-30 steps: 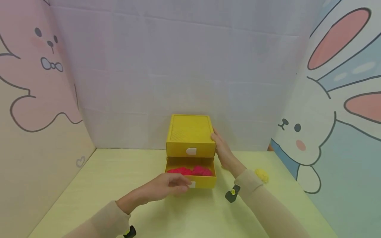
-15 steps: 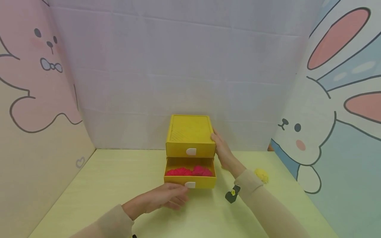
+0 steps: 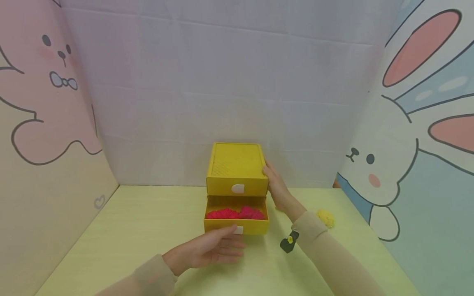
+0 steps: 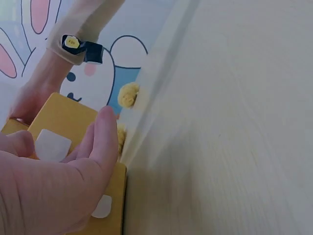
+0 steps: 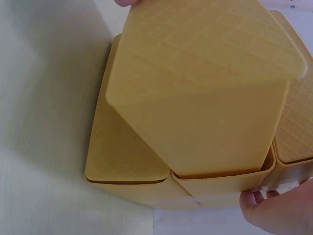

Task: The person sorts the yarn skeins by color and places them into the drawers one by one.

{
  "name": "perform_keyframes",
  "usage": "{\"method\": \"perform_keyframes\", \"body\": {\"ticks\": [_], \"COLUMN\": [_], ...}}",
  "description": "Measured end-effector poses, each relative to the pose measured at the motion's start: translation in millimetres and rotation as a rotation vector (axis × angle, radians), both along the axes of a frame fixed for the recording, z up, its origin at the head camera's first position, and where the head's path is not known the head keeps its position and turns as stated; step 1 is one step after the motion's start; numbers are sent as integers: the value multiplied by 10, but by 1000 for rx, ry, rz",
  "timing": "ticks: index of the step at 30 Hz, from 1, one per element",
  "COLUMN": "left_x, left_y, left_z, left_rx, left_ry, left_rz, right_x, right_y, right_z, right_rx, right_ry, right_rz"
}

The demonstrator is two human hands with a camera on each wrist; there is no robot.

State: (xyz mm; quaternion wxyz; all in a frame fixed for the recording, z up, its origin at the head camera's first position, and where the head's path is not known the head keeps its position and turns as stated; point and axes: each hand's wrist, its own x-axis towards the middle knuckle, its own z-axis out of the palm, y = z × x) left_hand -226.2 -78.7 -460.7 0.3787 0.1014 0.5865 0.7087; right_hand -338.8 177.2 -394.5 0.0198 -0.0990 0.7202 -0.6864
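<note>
A yellow two-tier drawer box [image 3: 237,160] stands near the back wall, its lower drawer [image 3: 222,224] pulled out. Red [image 3: 226,213] and pink [image 3: 251,212] fluffy balls lie inside the drawer. My left hand [image 3: 207,248] is just in front of the drawer, fingers extended and the thumb near its white tab; contact cannot be told. In the left wrist view the left hand [image 4: 63,186] holds nothing visible. My right hand [image 3: 279,191] grips the box's right side, thumb at the top edge; in the right wrist view that hand [image 5: 281,208] is at the box's edge.
A yellow fluffy ball [image 3: 325,218] lies on the table [image 3: 155,213] to the right, beyond the right sleeve. Another small yellowish thing [image 3: 280,208] shows partly beside the right wrist. Printed panels stand at both sides, with a white cloth behind.
My left hand has moved from the drawer front slightly down and right, and its fingers have gone from bent to extended. The right hand and box have stayed put.
</note>
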Motion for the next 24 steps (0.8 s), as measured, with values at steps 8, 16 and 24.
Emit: {"method": "perform_keyframes", "body": {"ticks": [8,16,24], "left_x": [-59,-198,-377], "left_y": [65,109,131], "left_z": [-15,-44,-67], "left_rx": [89,128,109], "left_ry": [-81,-69,-26], "left_rz": [34,89,117], "right_x": [15,24,19], "right_y": [3,-1,2], "right_z": [8,3,3], "right_rx": [9,-17,-16], "right_ry": [0,6,13], "right_rz": [6,-1,4]}}
